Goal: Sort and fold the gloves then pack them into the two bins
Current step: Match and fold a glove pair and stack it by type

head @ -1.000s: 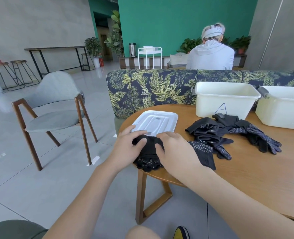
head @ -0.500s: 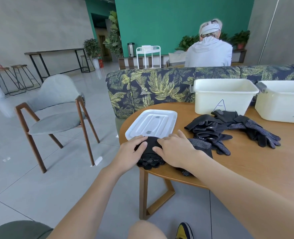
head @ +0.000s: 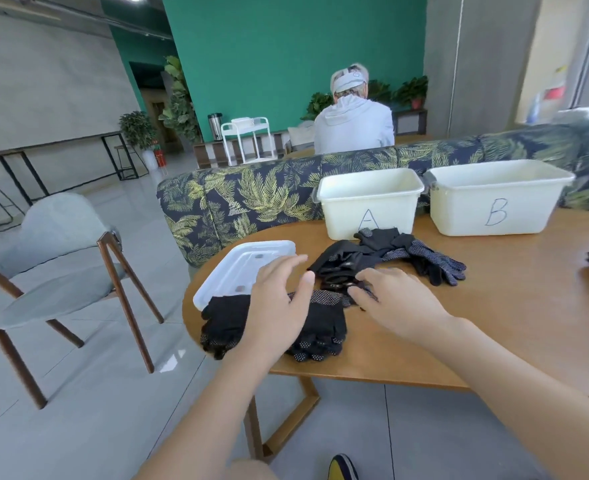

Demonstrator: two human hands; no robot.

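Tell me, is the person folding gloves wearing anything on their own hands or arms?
No. The left hand and right hand are bare: no gloves, rings, watch or bracelets. Both forearms are bare too, with no sleeves showing.

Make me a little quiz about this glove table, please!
1. True or false: the bin marked A stands left of the bin marked B.
2. What lies flat beside the folded gloves? a) a white lid b) a book c) a plate
3. Fill in: the left hand hovers with fingers ____.

Key
1. True.
2. a, the white lid on the wooden table.
3. Spread open; the right hand reaches toward the loose glove pile.
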